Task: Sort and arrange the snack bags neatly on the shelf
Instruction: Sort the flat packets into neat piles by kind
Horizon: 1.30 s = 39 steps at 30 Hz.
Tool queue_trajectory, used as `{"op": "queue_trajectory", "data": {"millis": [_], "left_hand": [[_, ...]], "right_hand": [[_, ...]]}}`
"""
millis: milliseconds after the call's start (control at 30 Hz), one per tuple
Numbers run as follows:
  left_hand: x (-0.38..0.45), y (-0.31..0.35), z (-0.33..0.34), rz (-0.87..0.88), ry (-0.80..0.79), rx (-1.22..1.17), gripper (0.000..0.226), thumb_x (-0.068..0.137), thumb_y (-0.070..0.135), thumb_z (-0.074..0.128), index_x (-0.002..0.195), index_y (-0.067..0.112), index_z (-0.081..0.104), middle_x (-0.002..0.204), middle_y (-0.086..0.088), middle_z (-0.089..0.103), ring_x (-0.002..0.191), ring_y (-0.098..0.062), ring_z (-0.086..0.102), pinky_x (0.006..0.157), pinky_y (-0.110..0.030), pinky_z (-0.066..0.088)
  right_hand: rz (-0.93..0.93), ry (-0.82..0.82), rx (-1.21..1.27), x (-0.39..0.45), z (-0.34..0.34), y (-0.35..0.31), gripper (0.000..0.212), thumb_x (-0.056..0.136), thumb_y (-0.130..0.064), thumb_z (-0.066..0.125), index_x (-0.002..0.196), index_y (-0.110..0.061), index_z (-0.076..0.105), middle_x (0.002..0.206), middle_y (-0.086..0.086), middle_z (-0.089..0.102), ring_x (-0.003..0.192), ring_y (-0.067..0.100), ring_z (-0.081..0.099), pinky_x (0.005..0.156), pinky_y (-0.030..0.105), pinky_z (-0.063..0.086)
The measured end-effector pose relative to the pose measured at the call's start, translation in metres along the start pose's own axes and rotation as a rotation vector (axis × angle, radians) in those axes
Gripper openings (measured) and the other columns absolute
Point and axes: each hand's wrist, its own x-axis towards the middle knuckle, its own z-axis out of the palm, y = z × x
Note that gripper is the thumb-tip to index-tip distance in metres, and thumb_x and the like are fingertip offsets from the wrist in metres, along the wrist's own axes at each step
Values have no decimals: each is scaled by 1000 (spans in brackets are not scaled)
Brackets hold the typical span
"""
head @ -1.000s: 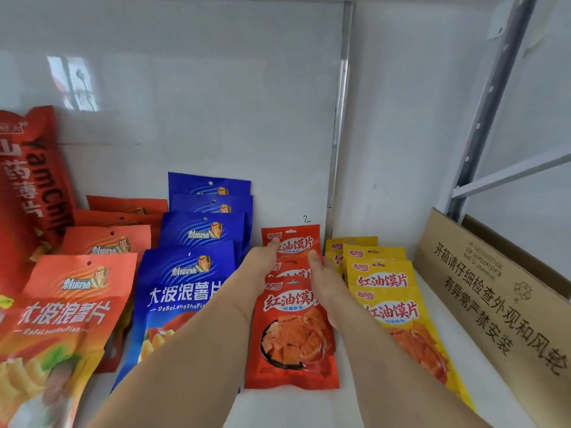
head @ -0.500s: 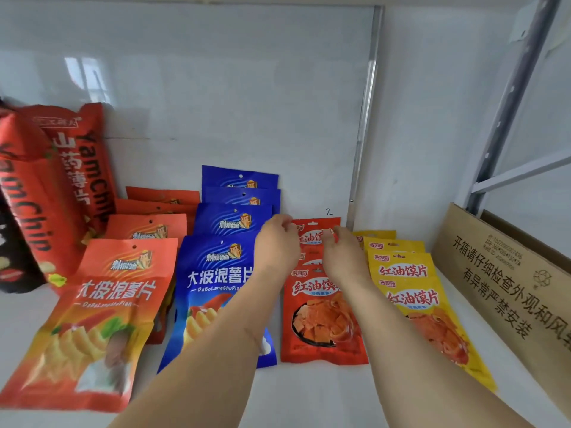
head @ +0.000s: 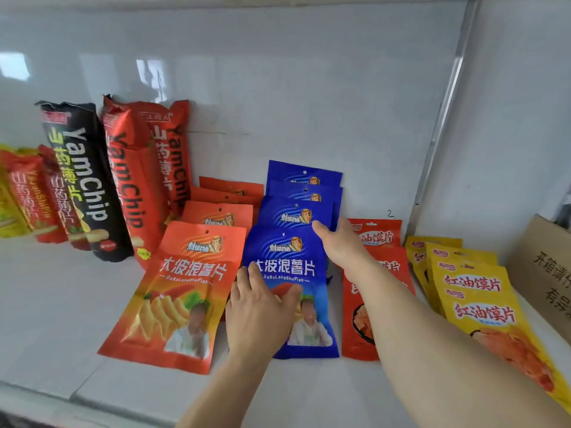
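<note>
Nearest to the camera, the left hand [head: 258, 316] is lying flat on the lower left part of the front blue bag [head: 290, 291], fingers spread and relaxed, pressing rather than gripping. A bit farther in, the right hand [head: 338, 242] is reaching over the red bag column [head: 375, 273] to the blue stack's right edge, fingers straightish against the second blue bag [head: 295, 213] — I can't see the thumb, so whether anything is being pinched is hard to call.

So I'd guess the blue column is getting squared up right now. To do that well: keep both palms flat, nudge from the two sides so the bags are sliding as one overlapping stack, and don't drag the slick front bag off the ones behind it. The front orange bag [head: 182, 291] on the left is sitting tilted and touching the blue one, so easy on the leftward push.

Farther right, the yellow bags [head: 472, 291] are lying in their own column beside a cardboard box [head: 543, 273]. At the far left, the YamChip bags [head: 123, 180] are leaning upright against the back wall — looks like those rows are already sorted by colour.
</note>
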Motion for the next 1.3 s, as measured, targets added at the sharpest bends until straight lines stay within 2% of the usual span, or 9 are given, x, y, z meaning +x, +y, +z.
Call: {"op": "queue_trajectory", "data": {"millis": [133, 333, 600, 800, 900, 967, 1033, 1133, 1300], "left_hand": [[18, -1, 2, -9, -50, -59, 105, 86, 72, 51, 157, 13, 1, 166, -8, 10, 151, -25, 20, 119, -39, 27], [33, -2, 11, 22, -148, -169, 102, 86, 64, 60, 158, 19, 3, 166, -2, 7, 152, -22, 16, 116, -39, 32], [68, 2, 19, -130, -124, -377, 97, 77, 60, 73, 150, 19, 23, 147, -4, 45, 131, -25, 51, 101, -49, 51], [67, 3, 27, -89, -78, -378, 87, 82, 57, 71, 149, 23, 27, 142, 0, 50, 126, -19, 55, 95, -45, 55], [55, 8, 20, -14, -50, -203, 85, 91, 56, 59, 154, 18, 18, 156, -6, 33, 142, -24, 37, 109, -41, 42], [36, 11, 12, 83, -33, 21, 85, 95, 62, 45, 157, 17, 9, 165, -7, 13, 152, -26, 15, 120, -41, 24], [13, 8, 11, 200, -56, 195, 80, 98, 65, 31, 158, 20, 6, 167, -4, 2, 154, -27, 3, 122, -41, 13], [-11, -1, 11, 247, -167, 347, 85, 88, 73, 3, 159, 25, 2, 168, -1, -4, 154, -29, -3, 122, -44, 9], [-8, -9, 17, 225, -301, 320, 120, 55, 82, -33, 158, 27, -8, 167, 1, -12, 153, -32, -6, 122, -45, 10]], "right_hand": [[124, 26, 65, 10, 18, 3, 72, 87, -57, 63, 143, -21, 35, 120, 4, 65, 87, 19, 71, 60, 30, 56], [190, 66, 196, 17, 23, 9, 55, 89, -52, 64, 132, -23, 44, 104, 1, 71, 78, 21, 74, 59, 33, 59], [190, 88, 221, 18, 16, 12, 48, 95, -45, 59, 131, -18, 42, 99, -1, 63, 75, 16, 68, 49, 24, 51], [133, 94, 220, 21, 15, 13, 46, 94, -44, 61, 128, -18, 45, 111, 3, 66, 81, 18, 70, 52, 27, 53], [48, 154, 143, 19, 13, 9, 47, 96, -42, 59, 132, -17, 42, 124, 6, 61, 90, 17, 67, 56, 25, 54], [-114, 286, -204, 19, 10, 6, 62, 97, -47, 53, 146, -16, 32, 146, 11, 44, 123, 26, 54, 84, 34, 56], [-294, 332, -626, 15, 8, 3, 72, 98, -55, 42, 155, -19, 17, 162, 10, 17, 148, 29, 19, 114, 45, 30], [-396, 116, -933, 15, 9, 3, 65, 100, -59, 27, 156, -27, 16, 166, 1, 4, 152, 24, -3, 119, 48, 13], [-348, 22, -1023, 21, 12, 21, 63, 101, -59, 20, 157, -30, 13, 166, -1, 1, 152, 24, -3, 119, 49, 11]]}}
